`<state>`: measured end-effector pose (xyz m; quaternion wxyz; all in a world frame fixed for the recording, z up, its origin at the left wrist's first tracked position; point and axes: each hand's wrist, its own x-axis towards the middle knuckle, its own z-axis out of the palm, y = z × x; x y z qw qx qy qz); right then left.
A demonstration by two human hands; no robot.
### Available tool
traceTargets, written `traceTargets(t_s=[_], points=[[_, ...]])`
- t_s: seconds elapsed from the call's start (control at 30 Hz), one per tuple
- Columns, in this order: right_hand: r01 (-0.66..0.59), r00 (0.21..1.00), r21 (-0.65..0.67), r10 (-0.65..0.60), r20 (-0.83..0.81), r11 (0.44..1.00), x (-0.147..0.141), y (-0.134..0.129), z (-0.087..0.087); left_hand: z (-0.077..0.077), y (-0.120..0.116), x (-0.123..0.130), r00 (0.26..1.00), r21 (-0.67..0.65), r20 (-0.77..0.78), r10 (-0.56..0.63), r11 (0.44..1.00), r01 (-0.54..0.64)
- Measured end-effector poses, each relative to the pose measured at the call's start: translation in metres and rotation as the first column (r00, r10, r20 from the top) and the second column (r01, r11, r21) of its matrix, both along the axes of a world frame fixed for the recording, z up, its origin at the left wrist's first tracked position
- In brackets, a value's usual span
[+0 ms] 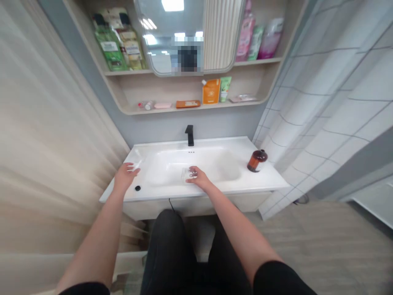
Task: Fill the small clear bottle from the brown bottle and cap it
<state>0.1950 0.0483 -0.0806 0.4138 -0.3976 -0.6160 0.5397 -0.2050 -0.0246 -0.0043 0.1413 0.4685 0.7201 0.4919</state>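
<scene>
Clear plastic piece (137,165) beside left hand (125,177), long axis slanting toward faucet (189,135)

- 2 hands: left hand (125,177), right hand (197,178)
- 2 clear items (185,175), one at each hand
- 1 white basin (215,142)
- 1 black faucet (189,136)
- 1 black stopper (137,188)
- 1 amber bottle (257,160)
- 1 mirror (159,53)
- 6 items on lower shelf (215,105)

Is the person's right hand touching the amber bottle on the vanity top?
Apart. The head view shows the right hand over the white basin, with bare white surface between it and the amber bottle.
</scene>
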Motion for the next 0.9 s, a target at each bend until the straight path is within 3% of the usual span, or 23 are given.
traceTargets(t_s=[0.07,0.13,0.2,0.27,0.43,0.53,0.63,0.8,0.9], points=[[0.001,1.000,0.002,-0.001,0.000,1.000,-0.001,0.001,-0.001,0.001,-0.001,0.045,0.976,0.098,0.147,-0.161,0.984,0.148],[0.019,1.000,0.009,-0.019,0.011,1.000,-0.002,0.001,-0.002,-0.002,-0.002,0.091,0.948,0.092,0.097,-0.304,0.951,0.295],[0.045,0.998,0.024,-0.046,0.041,0.999,-0.002,0.000,-0.001,-0.004,0.000,0.128,0.938,0.104,0.035,-0.345,0.935,0.340],[0.065,0.995,0.048,-0.068,0.074,0.997,-0.002,-0.001,0.000,-0.004,0.004,0.150,0.937,0.128,-0.036,-0.348,0.928,0.350],[0.041,0.994,0.096,-0.050,0.093,0.995,-0.003,-0.001,0.000,0.012,0.014,0.156,0.909,0.106,-0.169,-0.382,0.910,0.402],[0.031,0.995,0.103,-0.041,0.090,0.994,-0.003,0.001,-0.001,0.021,0.017,0.155,0.892,0.057,-0.172,-0.417,0.900,0.432],[0.023,0.995,0.090,-0.031,0.094,0.996,-0.004,0.001,-0.001,0.021,0.022,0.164,0.880,0.005,-0.173,-0.443,0.893,0.450],[0.003,0.994,0.069,-0.011,0.109,0.998,-0.005,0.002,-0.001,-0.009,0.037,0.198,0.852,0.070,-0.132,-0.507,0.852,0.519],[0.022,0.992,0.067,-0.030,0.124,0.998,-0.005,0.002,-0.001,-0.037,0.044,0.215,0.888,0.208,0.010,-0.459,0.870,0.447]])
